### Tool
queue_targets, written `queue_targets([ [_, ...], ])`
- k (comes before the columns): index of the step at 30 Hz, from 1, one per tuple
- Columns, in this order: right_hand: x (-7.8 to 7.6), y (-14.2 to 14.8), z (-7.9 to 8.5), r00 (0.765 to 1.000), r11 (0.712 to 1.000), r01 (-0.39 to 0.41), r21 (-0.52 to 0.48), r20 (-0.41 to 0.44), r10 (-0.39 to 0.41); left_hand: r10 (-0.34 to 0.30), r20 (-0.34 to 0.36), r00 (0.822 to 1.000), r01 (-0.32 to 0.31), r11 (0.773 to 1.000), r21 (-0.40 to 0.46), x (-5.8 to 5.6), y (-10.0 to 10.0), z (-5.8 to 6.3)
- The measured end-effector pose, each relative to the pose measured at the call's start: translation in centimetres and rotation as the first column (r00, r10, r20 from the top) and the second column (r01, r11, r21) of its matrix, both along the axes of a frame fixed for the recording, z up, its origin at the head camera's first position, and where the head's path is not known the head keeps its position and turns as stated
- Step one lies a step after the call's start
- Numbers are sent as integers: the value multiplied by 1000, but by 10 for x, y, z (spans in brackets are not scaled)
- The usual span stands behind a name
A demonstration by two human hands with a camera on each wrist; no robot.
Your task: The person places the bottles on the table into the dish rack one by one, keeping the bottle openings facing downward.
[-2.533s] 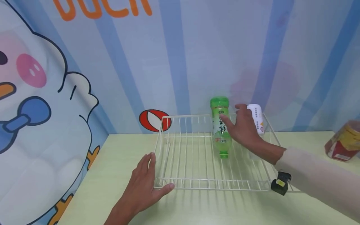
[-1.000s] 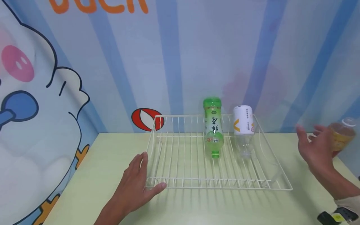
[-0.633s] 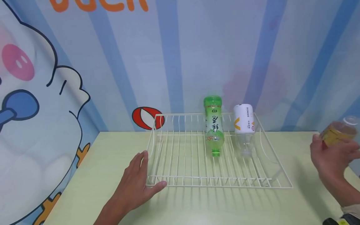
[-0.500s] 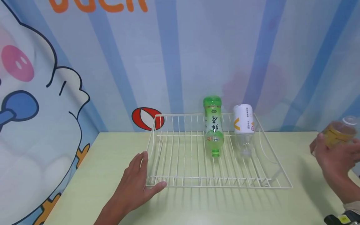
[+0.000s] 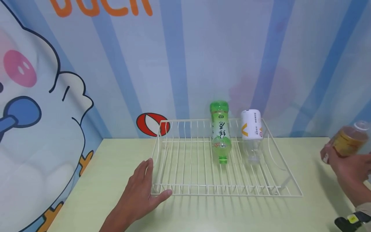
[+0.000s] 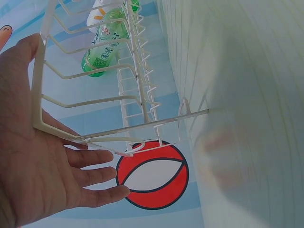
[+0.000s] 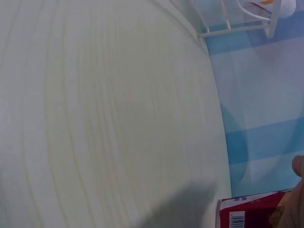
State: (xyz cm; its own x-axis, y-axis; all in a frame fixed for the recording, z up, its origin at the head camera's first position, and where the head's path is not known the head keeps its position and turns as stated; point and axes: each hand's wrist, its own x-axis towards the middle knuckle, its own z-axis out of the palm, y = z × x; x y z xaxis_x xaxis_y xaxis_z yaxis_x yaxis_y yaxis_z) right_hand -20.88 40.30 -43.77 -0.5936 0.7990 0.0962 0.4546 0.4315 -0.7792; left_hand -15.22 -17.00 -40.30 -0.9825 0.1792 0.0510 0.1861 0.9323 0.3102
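My left hand (image 5: 136, 193) lies at the front left corner of a white wire rack (image 5: 203, 194), fingers straight and thumb spread over its front rail. The left wrist view shows that hand (image 6: 42, 166) against the rack's corner. At far right, my right hand (image 5: 347, 167) grips a drink bottle (image 5: 347, 141) with a yellow-red label and white cap, tilted with its cap to the upper right. Its red label (image 7: 247, 211) with a barcode shows in the right wrist view. Inside the rack, a green bottle (image 5: 221, 129) and a white-labelled clear bottle (image 5: 251, 125) lean upside down against the back.
The rack stands on a pale wood-grain table (image 5: 232, 216). A blue striped backdrop (image 5: 203, 64) with cartoon figures rises behind the table's back edge. A painted red and white ball (image 5: 145, 124) is on it, behind the rack's left end.
My right hand has left the white-labelled bottle, moved right and taken hold of the bottle with the yellow-red label, which now tilts. The left hand stays at the rack's corner.
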Motion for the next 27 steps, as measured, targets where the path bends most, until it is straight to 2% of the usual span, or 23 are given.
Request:
queue_targets([
  [5, -6, 7, -13, 995, 998, -18, 62, -92, 23, 1, -1, 1000, -1, 1000, 8, 0, -1, -2],
  [9, -11, 9, -16, 990, 998, -16, 60, -142, 25, 2, 11, 1000, -3, 1000, 14, 0, -1, -3],
  [14, -15, 9, -20, 988, 997, -5, 71, -153, 16, 6, 22, 1000, -6, 1000, 4, 1, -2, -2],
  [27, -22, 11, -21, 987, 999, -7, 39, -158, 13, -1, -17, 1000, 0, 1000, -13, 1, -2, -3],
])
